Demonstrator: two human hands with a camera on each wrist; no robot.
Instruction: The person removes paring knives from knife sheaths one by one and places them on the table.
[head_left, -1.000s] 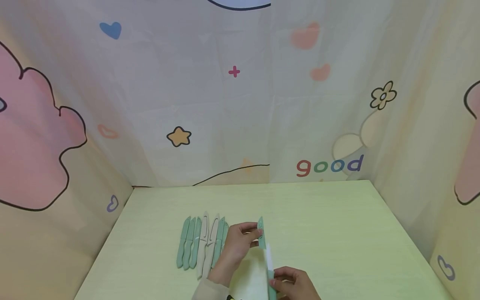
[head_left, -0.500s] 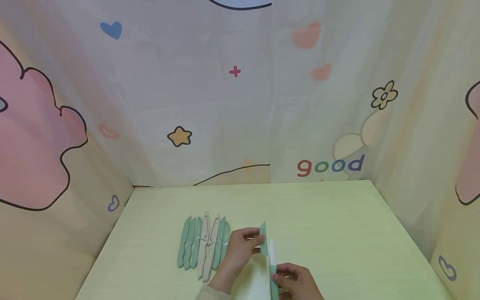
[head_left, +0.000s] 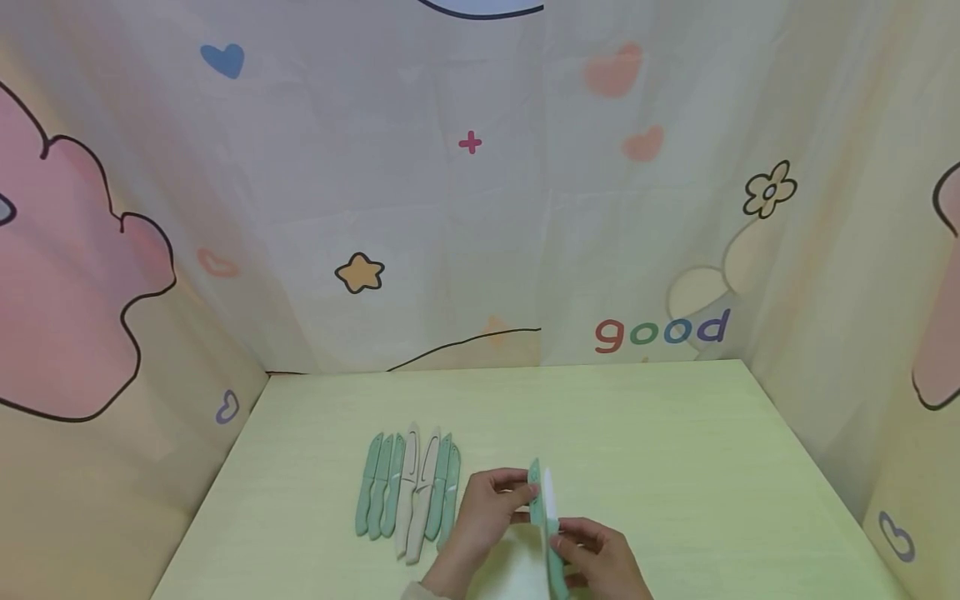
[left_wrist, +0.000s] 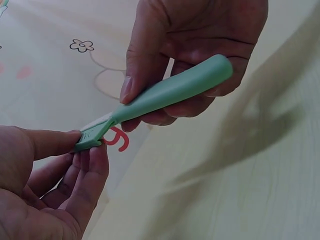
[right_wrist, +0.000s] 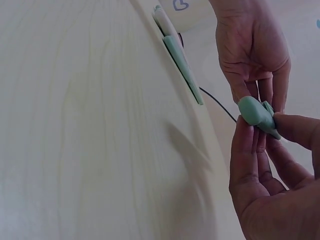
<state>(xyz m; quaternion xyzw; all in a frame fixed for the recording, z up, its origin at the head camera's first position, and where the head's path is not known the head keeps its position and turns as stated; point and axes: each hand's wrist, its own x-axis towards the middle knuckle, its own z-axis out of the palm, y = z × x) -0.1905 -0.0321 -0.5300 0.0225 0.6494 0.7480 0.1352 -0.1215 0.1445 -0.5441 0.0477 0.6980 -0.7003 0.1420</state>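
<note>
My left hand (head_left: 489,508) pinches a green blade sheath (left_wrist: 89,139) between thumb and fingers, its tip pointing away from me. In my right hand (head_left: 603,554) is a knife, gripped by its smooth green handle (left_wrist: 175,91). The knife's white blade (head_left: 550,497) points forward, right alongside the sheath in the head view. From the left wrist, sheath and blade overlap near the handle's front end, and most of the blade is hidden. The right wrist view shows the handle (right_wrist: 256,112) end-on, with the left hand beyond it.
On the pale wooden table (head_left: 675,467), left of my hands, several knives lie side by side in sheaths: green ones (head_left: 365,492) and two beige ones (head_left: 418,508) among them. Patterned curtains (head_left: 480,208) enclose the table at the back and sides.
The left hand has moved slightly right and nearer with the sheath. The right hand has moved forward, bringing the blade from below the sheath up alongside it.
</note>
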